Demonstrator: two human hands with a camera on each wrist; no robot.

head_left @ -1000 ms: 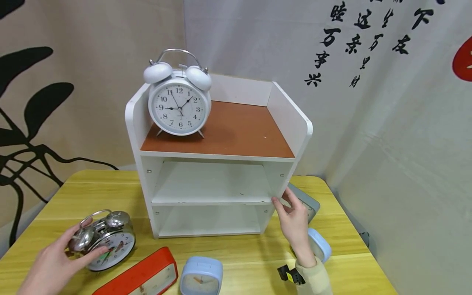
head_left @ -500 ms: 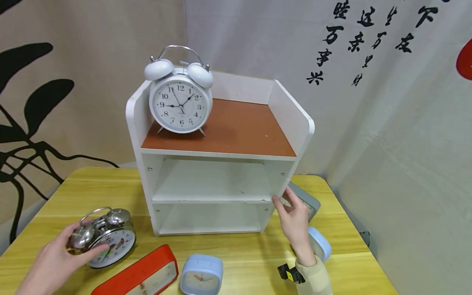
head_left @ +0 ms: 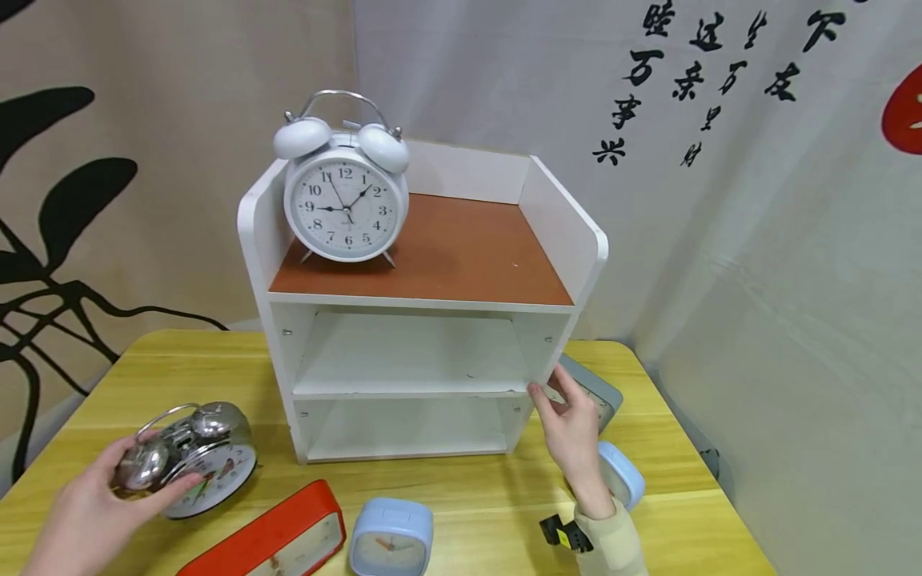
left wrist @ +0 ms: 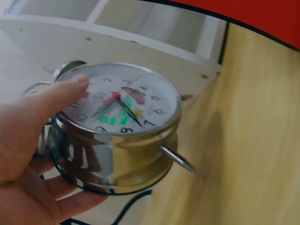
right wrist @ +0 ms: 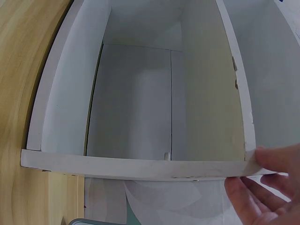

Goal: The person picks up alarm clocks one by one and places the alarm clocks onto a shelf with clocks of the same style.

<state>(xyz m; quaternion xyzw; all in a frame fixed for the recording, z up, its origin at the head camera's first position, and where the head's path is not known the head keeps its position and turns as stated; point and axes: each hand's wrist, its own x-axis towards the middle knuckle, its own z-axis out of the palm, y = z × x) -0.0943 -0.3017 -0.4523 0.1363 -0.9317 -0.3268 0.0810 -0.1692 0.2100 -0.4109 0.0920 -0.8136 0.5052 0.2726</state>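
Note:
My left hand (head_left: 97,500) grips a silver twin-bell alarm clock (head_left: 219,478), thumb over the front glass and fingers behind the metal body. The clock is tilted back, its face turned upward; in the left wrist view a short leg (left wrist: 177,158) points towards the wooden table. My right hand (head_left: 574,428) pinches the front edge of the right side panel of a small white shelf (head_left: 410,392), thumb at the middle board's height and other fingers on the outer side. A white twin-bell alarm clock (head_left: 346,208) stands on the shelf's brown top, at the left.
On the yellow wooden table (head_left: 475,512) a red oblong clock (head_left: 270,532) and a light blue square clock (head_left: 391,536) lie in front of the shelf. Another light blue clock (head_left: 627,476) and a grey clock (head_left: 594,388) sit to its right, partly behind my right arm.
My left hand and the silver clock have shifted slightly left and up. My right hand keeps its hold on the shelf's side panel. The head view has moved a little.

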